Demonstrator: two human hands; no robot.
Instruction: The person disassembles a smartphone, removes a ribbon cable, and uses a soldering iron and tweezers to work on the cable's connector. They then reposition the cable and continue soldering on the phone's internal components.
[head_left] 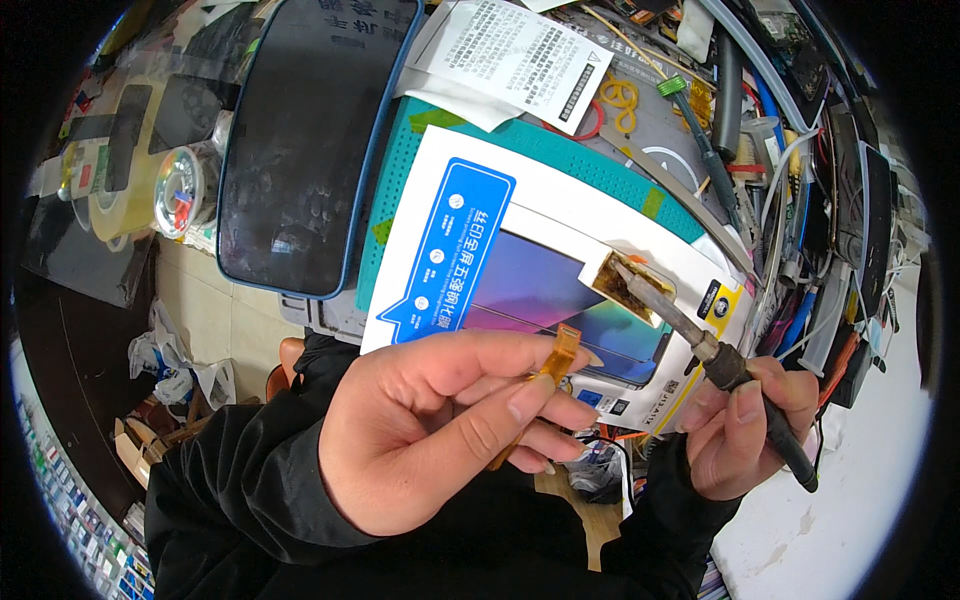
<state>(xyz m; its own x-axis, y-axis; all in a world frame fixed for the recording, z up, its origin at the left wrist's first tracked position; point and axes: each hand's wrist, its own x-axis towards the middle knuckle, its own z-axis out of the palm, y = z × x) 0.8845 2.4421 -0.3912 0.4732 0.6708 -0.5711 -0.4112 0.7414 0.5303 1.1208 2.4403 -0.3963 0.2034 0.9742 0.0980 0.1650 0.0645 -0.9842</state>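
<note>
My left hand (425, 435) pinches a narrow orange flex cable (563, 352) between thumb and index finger. Its connector end sticks up past the fingertips, and its lower part runs behind the fingers. In my right hand (745, 425) is a soldering iron (682, 322), gripped by its dark handle and slanting up to the left. The iron's tip reaches into a small open box with brown, rosin-like flux (607, 281); whether it touches the flux I cannot tell. That box rests on a white printed package (400, 240) with a blue label and a phone picture.
Under the package lies a green work mat (385, 215). A large dark phone-like panel (300, 150) in a blue frame stands at left, near tape rolls (125, 160). A printed sheet (510, 60) lies at the back. Tools, including a green-topped screwdriver (695, 130), and cables crowd the right.
</note>
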